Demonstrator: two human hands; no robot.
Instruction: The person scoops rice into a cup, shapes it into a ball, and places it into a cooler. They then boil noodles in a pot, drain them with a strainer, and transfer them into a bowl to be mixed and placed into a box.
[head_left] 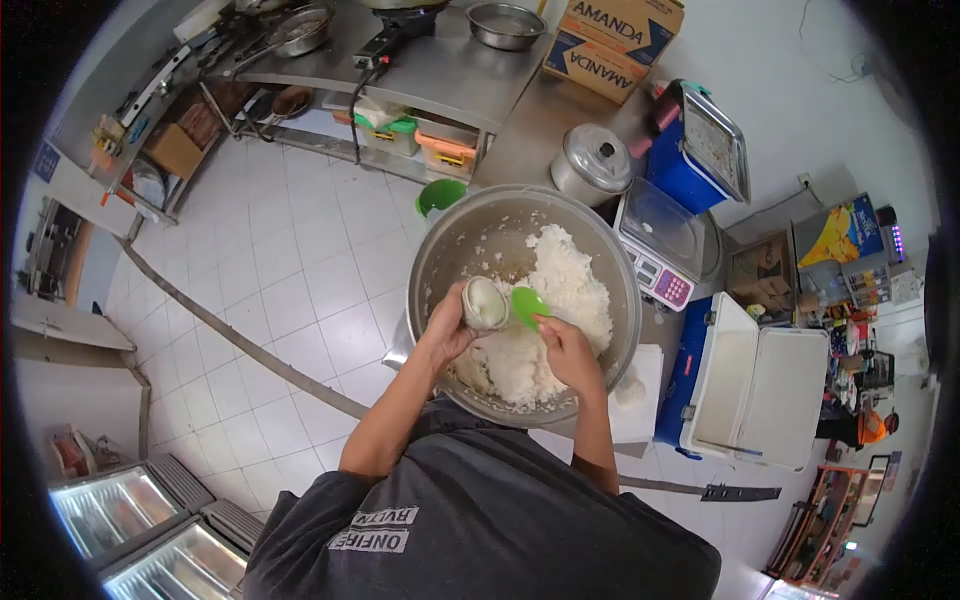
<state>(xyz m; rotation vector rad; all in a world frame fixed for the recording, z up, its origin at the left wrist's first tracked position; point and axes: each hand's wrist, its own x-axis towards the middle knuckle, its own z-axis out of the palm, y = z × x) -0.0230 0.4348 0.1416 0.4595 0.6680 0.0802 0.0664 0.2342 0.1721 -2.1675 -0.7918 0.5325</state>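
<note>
Now cup (485, 303) left hand (448, 328), scoop (527, 303) right hand (570, 352)

Head-worn fisheye, steeply downward, close overhead

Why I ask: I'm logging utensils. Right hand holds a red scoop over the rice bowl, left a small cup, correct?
No: the head view shows the scoop is green, not red. The right hand holds it over the rice bowl, the left hand a small cup.

Rice (565, 290) in basin (445, 245) — scale (657, 248) beside.
</note>
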